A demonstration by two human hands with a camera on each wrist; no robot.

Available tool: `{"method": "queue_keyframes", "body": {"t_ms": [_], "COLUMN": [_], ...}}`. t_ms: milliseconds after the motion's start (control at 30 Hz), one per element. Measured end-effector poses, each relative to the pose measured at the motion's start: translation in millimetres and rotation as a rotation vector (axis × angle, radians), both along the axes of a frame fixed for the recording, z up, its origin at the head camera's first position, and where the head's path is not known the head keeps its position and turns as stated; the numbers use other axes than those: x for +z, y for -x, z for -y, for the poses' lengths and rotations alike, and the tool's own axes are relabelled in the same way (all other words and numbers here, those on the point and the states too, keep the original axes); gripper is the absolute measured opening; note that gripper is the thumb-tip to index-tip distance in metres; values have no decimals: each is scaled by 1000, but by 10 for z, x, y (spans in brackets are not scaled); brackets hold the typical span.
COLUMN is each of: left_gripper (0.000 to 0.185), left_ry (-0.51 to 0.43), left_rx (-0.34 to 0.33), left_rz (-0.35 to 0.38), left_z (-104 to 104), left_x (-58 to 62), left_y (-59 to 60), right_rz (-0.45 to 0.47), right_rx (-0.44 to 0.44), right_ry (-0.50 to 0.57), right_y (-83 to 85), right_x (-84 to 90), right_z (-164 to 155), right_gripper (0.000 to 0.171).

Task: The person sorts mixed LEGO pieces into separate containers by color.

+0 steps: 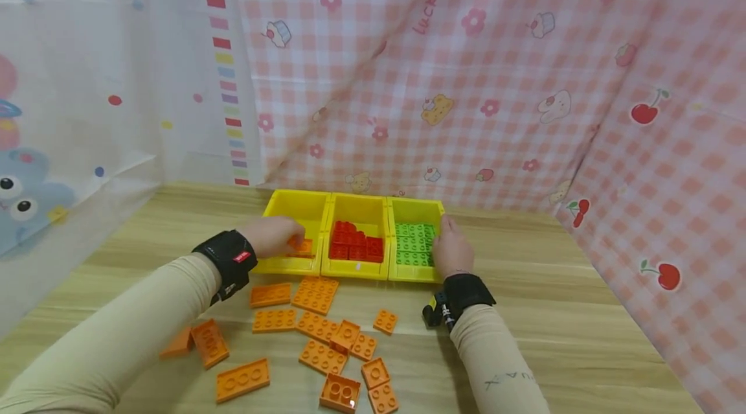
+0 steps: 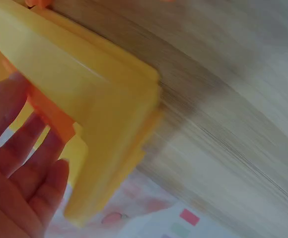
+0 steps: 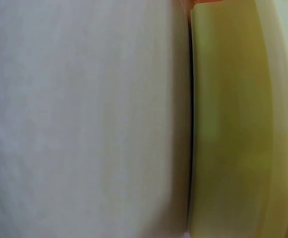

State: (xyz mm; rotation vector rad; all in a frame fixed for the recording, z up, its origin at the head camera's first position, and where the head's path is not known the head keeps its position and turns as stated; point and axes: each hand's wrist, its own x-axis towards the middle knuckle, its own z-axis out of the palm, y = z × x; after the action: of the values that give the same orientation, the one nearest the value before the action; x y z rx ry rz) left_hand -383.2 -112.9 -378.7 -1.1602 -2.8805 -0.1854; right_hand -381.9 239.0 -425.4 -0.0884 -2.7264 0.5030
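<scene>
In the head view, my left hand (image 1: 272, 236) reaches into the left compartment of a yellow three-part bin (image 1: 355, 269). In the left wrist view, the left thumb and fingers (image 2: 52, 144) pinch an orange building brick (image 2: 54, 116) just inside the bin wall (image 2: 74, 64). Another orange brick (image 1: 303, 247) shows on that compartment's floor beside the fingertips. My right hand (image 1: 452, 249) grips the right end wall of the bin, beside the green bricks (image 1: 414, 244). The right wrist view shows mostly the bin's outer wall (image 3: 233, 124), with the fingers out of sight.
Red bricks (image 1: 350, 242) fill part of the middle compartment. Several orange bricks lie loose on the wooden table (image 1: 559, 317) in front of the bin, among them a large plate brick (image 1: 315, 294) and a long brick (image 1: 243, 380). Patterned cloth (image 1: 396, 77) hangs behind and at both sides.
</scene>
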Motion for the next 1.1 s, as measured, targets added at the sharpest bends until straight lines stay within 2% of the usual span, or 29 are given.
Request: {"method": "queue_keyframes", "body": {"t_ms": [167, 367, 533, 667, 800, 900, 967, 1033, 1100], "left_gripper": [11, 9, 7, 5, 4, 6, 6, 7, 9], "left_ry": [-2, -17, -31, -41, -60, -67, -64, -62, -63], "left_rx": [-35, -24, -1, 11, 7, -2, -11, -14, -19], "left_rz": [90, 171, 235, 268, 282, 269, 228, 153, 48], "left_z": [-87, -112, -96, -58, -26, -21, -20, -16, -12], "left_x": [-3, 16, -14, -48, -47, -31, -28, -23, -14], "left_y": [63, 91, 144, 178, 156, 108, 66, 7, -90], "right_rz": [-7, -36, -25, -15, -12, -13, -19, -24, -27], "right_rx": [-6, -7, -11, -15, -14, -11, -7, -6, -6], "right_ry": [5, -7, 7, 3, -1, -4, -2, -3, -5], "right_y": [6, 14, 11, 25, 31, 28, 25, 26, 25], "right_x": [8, 7, 4, -11, -17, -17, -14, -17, -18], "right_z": [10, 26, 20, 16, 26, 29, 25, 17, 4], "right_gripper": [51, 49, 49, 49, 49, 49, 47, 47, 47]}}
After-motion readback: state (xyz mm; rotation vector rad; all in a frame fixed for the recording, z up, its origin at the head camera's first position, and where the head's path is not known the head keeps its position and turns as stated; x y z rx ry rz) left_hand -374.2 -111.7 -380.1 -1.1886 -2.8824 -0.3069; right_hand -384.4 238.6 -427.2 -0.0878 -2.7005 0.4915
